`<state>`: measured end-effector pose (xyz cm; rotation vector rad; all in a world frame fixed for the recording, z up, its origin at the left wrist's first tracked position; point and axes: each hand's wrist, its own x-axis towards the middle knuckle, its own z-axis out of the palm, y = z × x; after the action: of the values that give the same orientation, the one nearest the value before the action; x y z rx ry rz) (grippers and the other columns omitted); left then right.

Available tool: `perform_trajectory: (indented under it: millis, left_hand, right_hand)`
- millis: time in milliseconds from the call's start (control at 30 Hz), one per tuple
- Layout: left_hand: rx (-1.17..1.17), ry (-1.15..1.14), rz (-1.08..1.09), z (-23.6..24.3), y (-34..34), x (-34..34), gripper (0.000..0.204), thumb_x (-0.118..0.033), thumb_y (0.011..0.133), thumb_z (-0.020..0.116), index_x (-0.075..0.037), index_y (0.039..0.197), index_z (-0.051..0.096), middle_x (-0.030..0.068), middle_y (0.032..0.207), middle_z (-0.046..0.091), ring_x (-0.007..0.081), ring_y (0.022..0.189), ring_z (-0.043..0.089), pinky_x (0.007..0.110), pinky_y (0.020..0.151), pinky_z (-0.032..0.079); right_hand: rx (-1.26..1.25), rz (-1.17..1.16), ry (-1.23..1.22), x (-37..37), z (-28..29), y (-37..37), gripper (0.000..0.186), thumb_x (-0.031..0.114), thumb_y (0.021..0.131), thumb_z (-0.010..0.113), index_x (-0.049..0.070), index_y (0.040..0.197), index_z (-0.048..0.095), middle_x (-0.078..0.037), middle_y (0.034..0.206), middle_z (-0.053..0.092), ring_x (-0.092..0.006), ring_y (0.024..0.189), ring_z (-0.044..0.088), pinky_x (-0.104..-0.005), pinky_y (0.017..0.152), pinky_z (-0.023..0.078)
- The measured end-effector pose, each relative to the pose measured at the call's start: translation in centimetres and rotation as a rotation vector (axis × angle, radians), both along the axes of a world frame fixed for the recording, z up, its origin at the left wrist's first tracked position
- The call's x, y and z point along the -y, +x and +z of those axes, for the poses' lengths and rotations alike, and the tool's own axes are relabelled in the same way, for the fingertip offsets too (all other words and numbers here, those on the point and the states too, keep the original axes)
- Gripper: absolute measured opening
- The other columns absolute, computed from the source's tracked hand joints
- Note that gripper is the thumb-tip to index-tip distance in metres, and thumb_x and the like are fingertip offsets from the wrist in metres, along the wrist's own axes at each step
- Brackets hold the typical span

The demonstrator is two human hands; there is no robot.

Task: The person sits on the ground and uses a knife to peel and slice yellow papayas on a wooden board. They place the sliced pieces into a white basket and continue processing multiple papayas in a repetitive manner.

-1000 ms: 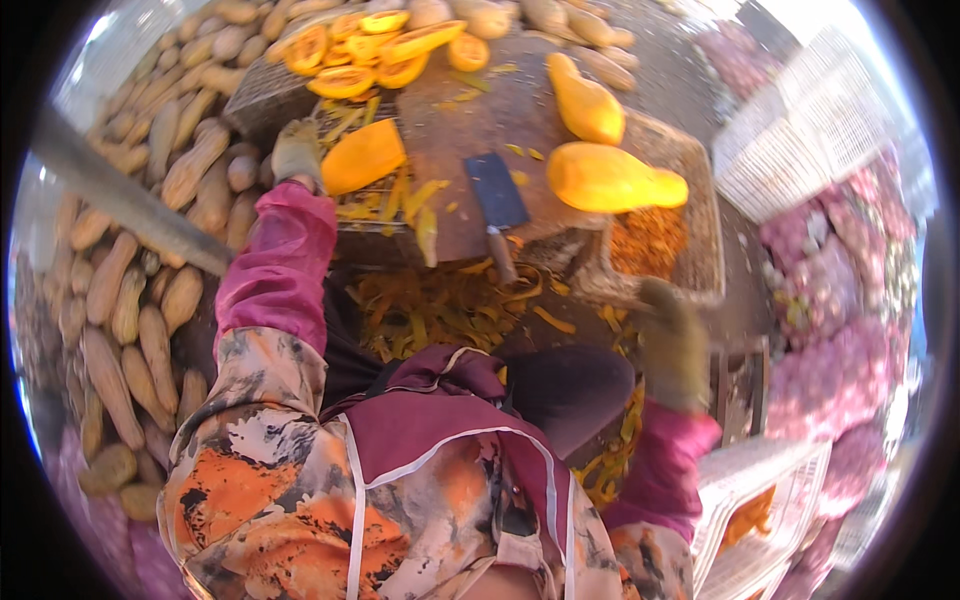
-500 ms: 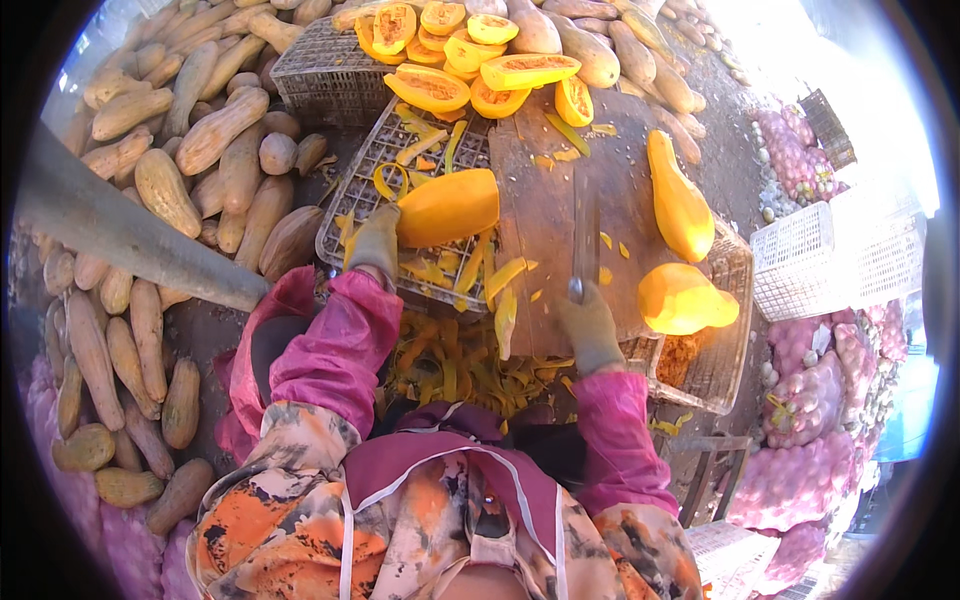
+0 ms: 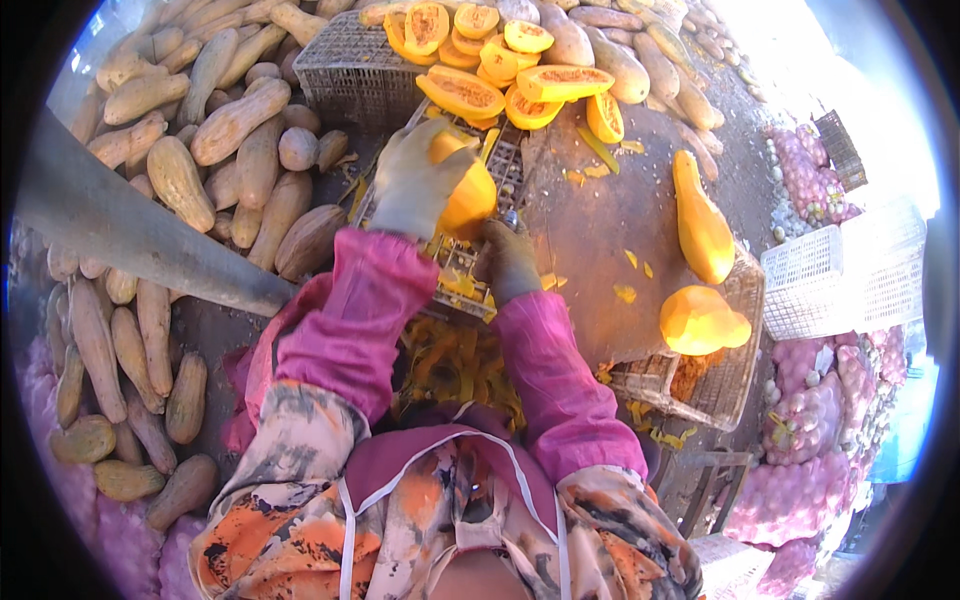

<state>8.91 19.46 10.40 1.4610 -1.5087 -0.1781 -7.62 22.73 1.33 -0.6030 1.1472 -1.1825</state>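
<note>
A peeled orange squash [image 3: 470,205] is tilted over the plastic crate at the left edge of the wooden board [image 3: 590,240]. My gloved left hand [image 3: 412,180] grips it from the left and above, covering much of it. Against its lower right side is my gloved right hand [image 3: 510,262], closed on the knife, of which only a small metal bit [image 3: 512,218] shows; its blade is hidden. A whole peeled squash [image 3: 703,218] and a shorter peeled piece [image 3: 703,321] lie along the board's right edge.
Halved squash [image 3: 462,92] are piled behind the board, beside an upturned crate [image 3: 358,68]. Unpeeled squash [image 3: 240,120] heap up at the left, crossed by a metal pole [image 3: 160,220]. Peelings [image 3: 450,365] lie below my arms. White crates [image 3: 803,285] and pink net sacks [image 3: 800,490] stand right.
My right hand has swung left with the knife, from the board to the squash. My left hand has moved up over the squash, which has turned more upright. The whole view has shifted slightly.
</note>
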Motion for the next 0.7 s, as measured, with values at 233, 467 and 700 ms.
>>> perform_trajectory:
  millis: [233,467,700]
  left_hand:
    - [0.356,0.240,-0.353,0.2,-3.5,-2.8,0.070,-0.035,0.080,0.080,-0.010,0.140,0.055,0.0225,0.135,0.058,0.0399,0.126,0.054,0.043,0.110,0.043]
    - [-0.430,0.544,-0.656,-1.0,0.1,-2.8,0.086,0.004,0.076,0.083,0.001,0.150,0.039,0.0156,0.139,0.058,0.0226,0.127,0.056,0.032,0.108,0.044]
    - [-0.285,0.526,-0.693,-3.3,0.9,-1.0,0.069,-0.002,0.072,0.086,0.000,0.135,0.056,0.0125,0.119,0.070,0.0220,0.108,0.067,0.033,0.096,0.051]
  right_hand:
    - [-0.245,0.113,0.009,-6.8,7.4,-4.4,0.020,0.015,0.088,0.066,0.007,0.107,0.065,-0.004,0.081,0.064,-0.0133,0.063,0.058,-0.0293,0.054,0.045]
    - [-0.823,0.237,-0.037,-11.1,12.6,-6.4,0.023,0.019,0.089,0.065,0.003,0.106,0.067,-0.007,0.083,0.069,-0.0165,0.073,0.063,-0.0335,0.070,0.051]
    - [-0.793,0.420,0.058,-10.3,14.2,-4.2,0.023,0.023,0.091,0.066,0.002,0.098,0.066,-0.006,0.078,0.066,-0.0170,0.068,0.061,-0.0335,0.064,0.049]
